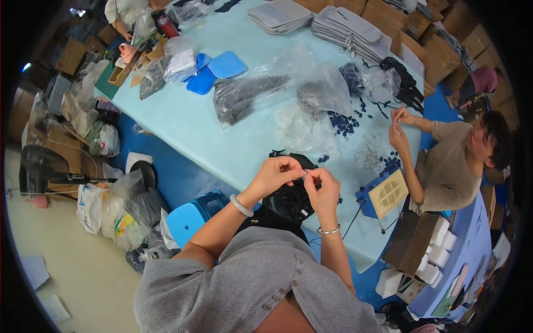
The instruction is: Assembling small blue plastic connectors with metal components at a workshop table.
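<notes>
We look down on a person's two bare hands meeting over the near edge of a pale blue bench (186, 126). The left hand (277, 172) pinches a small dark piece (305, 175) between thumb and bent fingers; the right hand (325, 191) closes its fingertips on the same piece from the other side. We find this piece raised between the two hands, above a black bundle (288, 201) at the bench edge; it is too small for us to tell its kind.

Beyond the hands, we see a clear plastic bag (305, 130) and, to its right, scattered dark blue pieces (343, 124). Nearer the bench's right side lies a spread of small clear pieces (367, 152). Farther back we note a bag with dark contents (252, 97), several bright blue pads (227, 65) and stacked pale flat panels (352, 29).

At the right side of the bench, a co-worker (447, 166) holds both hands raised close together; we cannot tell what, if anything, they grasp. Near this person, a yellowish card (388, 193) stands tilted. To the left, we observe a blue stool (191, 222) on the floor and a dark fan (45, 166).
</notes>
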Tool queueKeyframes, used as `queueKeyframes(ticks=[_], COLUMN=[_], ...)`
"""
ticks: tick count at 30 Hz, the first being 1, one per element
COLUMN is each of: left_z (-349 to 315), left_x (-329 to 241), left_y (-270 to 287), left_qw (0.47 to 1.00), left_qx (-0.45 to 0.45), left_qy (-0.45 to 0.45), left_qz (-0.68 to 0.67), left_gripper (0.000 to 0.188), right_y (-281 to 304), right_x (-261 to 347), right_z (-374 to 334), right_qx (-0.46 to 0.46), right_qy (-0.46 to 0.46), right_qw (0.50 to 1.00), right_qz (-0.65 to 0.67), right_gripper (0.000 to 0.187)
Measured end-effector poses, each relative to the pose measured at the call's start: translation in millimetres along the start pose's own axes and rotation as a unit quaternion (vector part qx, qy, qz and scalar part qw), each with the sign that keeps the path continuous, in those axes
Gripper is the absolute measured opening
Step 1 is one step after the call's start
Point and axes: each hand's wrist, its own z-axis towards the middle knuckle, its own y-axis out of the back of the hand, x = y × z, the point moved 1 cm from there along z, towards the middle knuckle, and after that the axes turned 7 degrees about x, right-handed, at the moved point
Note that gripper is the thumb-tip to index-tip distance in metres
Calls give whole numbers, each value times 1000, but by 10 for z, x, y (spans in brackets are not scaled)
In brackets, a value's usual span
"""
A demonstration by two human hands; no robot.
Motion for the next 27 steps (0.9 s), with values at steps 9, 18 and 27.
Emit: queueKeyframes(ticks=[9,18,27], left_z=[-261,-397,-573], left_x=[52,53,172], left_y=[-91,-146,-190], left_qw=[993,993,992], left_qx=[55,47,42], left_qy=[54,88,84], left_qz=[-88,-56,-80], left_gripper=[11,12,7], right_y=[65,94,63], right_x=[242,205,222], right_z=[-251,-406,-557], right_qx=[8,25,26], right_qy=[25,-2,44], right_qw=[999,999,999], right_qz=[17,37,12], right_gripper=[9,8,10])
